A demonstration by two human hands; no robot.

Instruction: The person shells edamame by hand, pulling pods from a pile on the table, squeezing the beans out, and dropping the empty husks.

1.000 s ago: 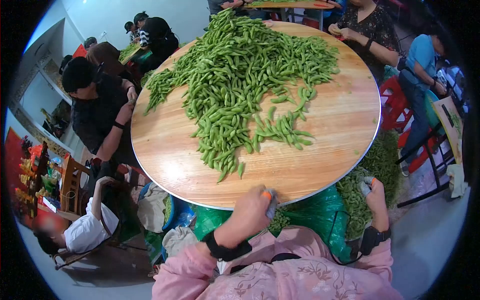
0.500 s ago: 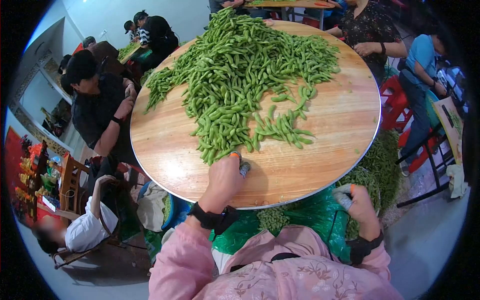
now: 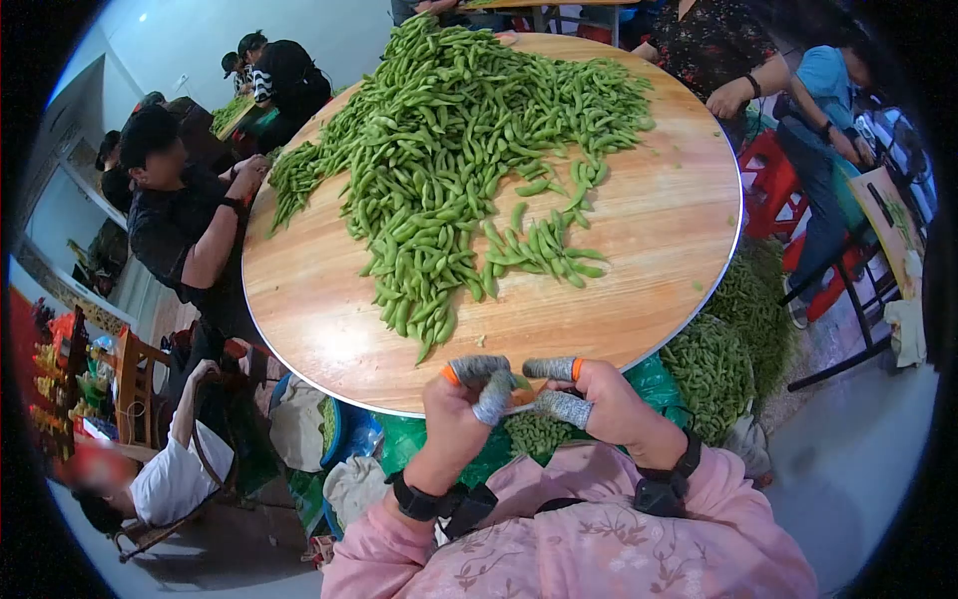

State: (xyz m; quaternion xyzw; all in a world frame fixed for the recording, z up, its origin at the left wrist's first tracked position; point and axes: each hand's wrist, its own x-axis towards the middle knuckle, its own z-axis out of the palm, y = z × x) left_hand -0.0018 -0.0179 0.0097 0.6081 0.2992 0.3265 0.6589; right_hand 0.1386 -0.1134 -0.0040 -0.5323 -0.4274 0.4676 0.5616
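Note:
My left hand (image 3: 461,407) and my right hand (image 3: 597,397) meet over the near rim of a round wooden table (image 3: 649,240). Grey finger covers with orange bands are on the thumbs and forefingers of both. Pinched between their fingertips is a green edamame pod (image 3: 521,383), mostly hidden by the fingers. Beyond my hands, a large heap of edamame pods (image 3: 429,170) spreads over the table, with a few loose pods (image 3: 544,250) at its right side. Below my hands, shelled beans (image 3: 537,435) lie on green plastic in my lap.
More pods (image 3: 709,369) are piled on the floor to the right of the table. A person in black (image 3: 185,215) sits at the left rim, and a person in a patterned top (image 3: 714,50) stands at the far right. A blue tub (image 3: 339,424) stands at lower left.
My left hand has come back from the near end of the heap with a pod. My right hand has moved left to meet it. The view has shifted slightly.

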